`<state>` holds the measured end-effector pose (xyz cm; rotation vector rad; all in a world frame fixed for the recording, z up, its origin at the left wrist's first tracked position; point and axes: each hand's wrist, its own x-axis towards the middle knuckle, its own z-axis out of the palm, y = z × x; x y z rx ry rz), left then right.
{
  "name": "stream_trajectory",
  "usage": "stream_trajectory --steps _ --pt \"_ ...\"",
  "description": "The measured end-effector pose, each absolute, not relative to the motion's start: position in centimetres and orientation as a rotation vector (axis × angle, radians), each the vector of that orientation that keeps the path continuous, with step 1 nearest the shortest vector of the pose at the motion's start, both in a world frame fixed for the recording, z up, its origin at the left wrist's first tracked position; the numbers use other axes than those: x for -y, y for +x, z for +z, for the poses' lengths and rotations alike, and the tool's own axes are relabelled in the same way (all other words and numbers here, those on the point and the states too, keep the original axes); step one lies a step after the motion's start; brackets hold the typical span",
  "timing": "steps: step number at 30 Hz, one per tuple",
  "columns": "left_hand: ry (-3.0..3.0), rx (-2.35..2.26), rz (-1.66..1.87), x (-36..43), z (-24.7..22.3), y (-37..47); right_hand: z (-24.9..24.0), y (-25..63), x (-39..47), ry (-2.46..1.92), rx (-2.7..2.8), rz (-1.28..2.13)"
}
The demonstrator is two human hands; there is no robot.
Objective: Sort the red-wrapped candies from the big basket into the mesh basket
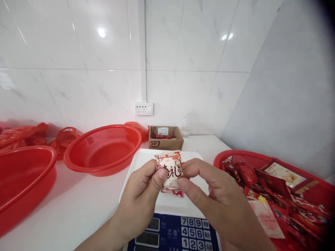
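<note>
A small wrapped candy packet [171, 164], cream with red floral ends and dark red characters, is held upright between both hands. My left hand [141, 195] pinches its left edge, thumb on the front. On the right edge, the thumb and forefinger of my right hand [209, 191] close on the packet. Both hands are above the white pan [138, 158] of a digital scale, whose blue keypad panel [171, 240] shows below them. Behind the packet, a bit of red shows near my right fingers; I cannot make out what it is.
A red basket [222, 153] full of red packets stands at the right. Two red plastic basins, a perforated one [102, 167] and a nearer one [26, 195], are on the left. Red plastic bags [23, 136] and a cardboard box [167, 144] lie towards the tiled wall.
</note>
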<state>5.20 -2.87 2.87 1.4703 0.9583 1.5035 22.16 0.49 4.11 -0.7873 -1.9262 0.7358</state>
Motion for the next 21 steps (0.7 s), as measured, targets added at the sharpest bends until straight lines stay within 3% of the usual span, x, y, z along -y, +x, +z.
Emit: stream_trajectory --steps 7,21 --pt "1.544 -0.927 1.42 3.3 3.3 5.5 4.0 22.2 -0.5 -0.717 1.866 0.901" --pt "1.521 -0.972 1.42 2.4 2.5 5.3 3.9 21.5 -1.1 -0.836 1.799 0.692"
